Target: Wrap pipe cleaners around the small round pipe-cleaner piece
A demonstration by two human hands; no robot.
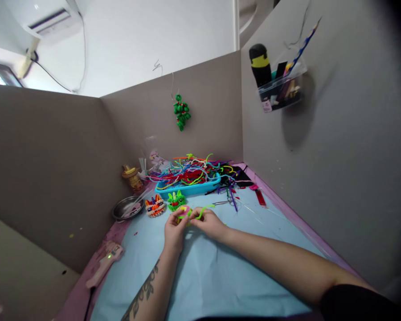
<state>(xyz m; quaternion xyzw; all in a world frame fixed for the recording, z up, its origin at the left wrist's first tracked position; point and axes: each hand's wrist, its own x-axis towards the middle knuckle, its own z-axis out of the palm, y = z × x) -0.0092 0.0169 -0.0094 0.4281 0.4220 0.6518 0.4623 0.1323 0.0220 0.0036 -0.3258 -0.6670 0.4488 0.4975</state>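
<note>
My left hand (pixel 174 227) is closed on a small pink piece with yellow and green parts (pixel 184 211); fingers cover some of it. Beside it, my right hand (pixel 208 222) pinches a lime-green pipe cleaner (pixel 205 208), whose free end sticks out to the right. Whether the strand is joined to the pink piece is hidden by my fingers. Just behind my left hand sits a green pipe-cleaner animal head (pixel 177 201) with pointed ears. An orange, white and blue one (pixel 155 206) lies to its left.
A blue tray (pixel 187 190) heaped with coloured pipe cleaners stands behind. Scissors (pixel 223 203) lie to the right. At left are a metal bowl (pixel 128 208) and a pink glue gun (pixel 105 263) with a lit green light. Grey partitions (pixel 207 98) surround the blue-covered table (pixel 240 276).
</note>
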